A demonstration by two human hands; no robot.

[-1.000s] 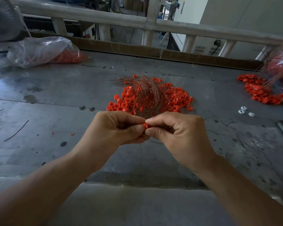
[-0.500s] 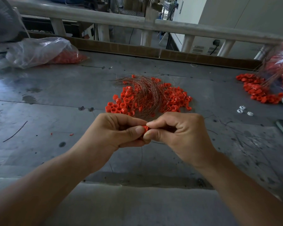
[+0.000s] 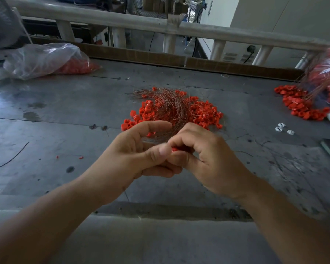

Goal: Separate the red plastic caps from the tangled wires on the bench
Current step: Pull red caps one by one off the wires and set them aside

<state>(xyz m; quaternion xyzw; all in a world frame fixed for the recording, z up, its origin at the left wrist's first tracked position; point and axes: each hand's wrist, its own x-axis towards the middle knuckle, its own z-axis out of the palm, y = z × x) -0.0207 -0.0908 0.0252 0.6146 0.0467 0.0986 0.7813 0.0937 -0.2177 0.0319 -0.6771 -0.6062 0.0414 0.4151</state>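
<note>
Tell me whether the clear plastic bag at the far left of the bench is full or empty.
Partly filled. The clear plastic bag lies slumped on the bench, with red pieces showing through only at its right end; the rest looks collapsed.

No text, label, brand, number or sign can be read anywhere in view.
</note>
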